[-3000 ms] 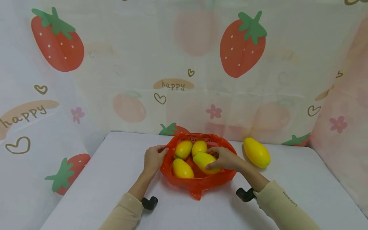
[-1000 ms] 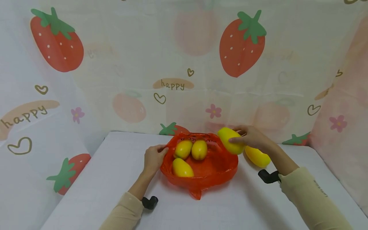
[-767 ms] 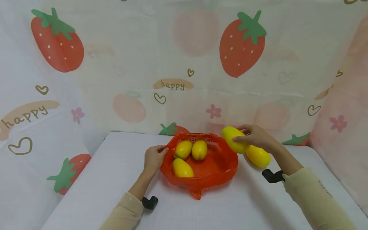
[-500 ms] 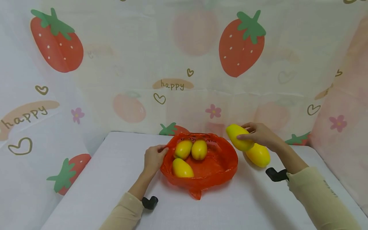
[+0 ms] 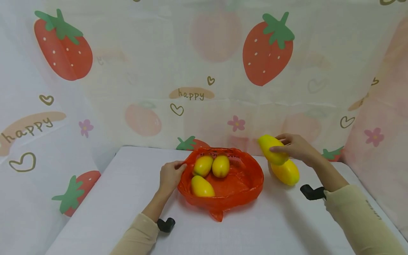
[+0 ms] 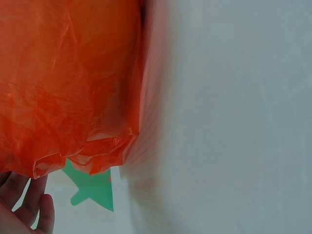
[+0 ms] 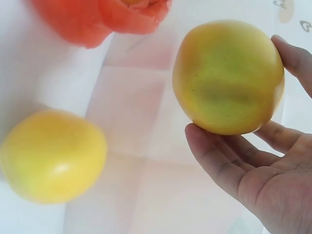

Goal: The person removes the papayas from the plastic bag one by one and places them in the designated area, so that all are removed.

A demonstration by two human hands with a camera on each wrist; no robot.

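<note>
Head cam: R grip (image 5: pixel 294 146) has a yellow fruit (image 5: pixel 269 144) held btwn thumb & fingers, up off the bench (image 5: pixel 242 230), just R of the red bag (image 5: pixel 243 182). A 2nd fruit (image 5: pixel 287 173) lies on the bench below; from here the two overlap, so can't tell the gap. R wrist cam sorts that: they're apart, & digits press the held one from opposite sides. It also gives the held one's end w/ a greenish patch + darker smudge, which head cam misses.

L grip (image 5: pixel 170 175) pinches the bag's L rim, per head cam. L wrist cam gets only some fingers (image 6: pixel 46 214) at the crinkled edge, pinch itself hidden, but has the outer wall close up, plus a bit of green leaf print (image 6: pixel 90 187) past it.

Only head cam looks well into the bag: back-L fruit (image 5: pixel 203 165) beside back-R fruit (image 5: pixel 221 166), front-L fruit (image 5: pixel 202 186) nearer the viewer. R wrist cam catches just part of the bag up top. Head cam also has beige sleeves (image 5: pixel 360 216) & the strawberry backdrop (image 5: pixel 268 53).
</note>
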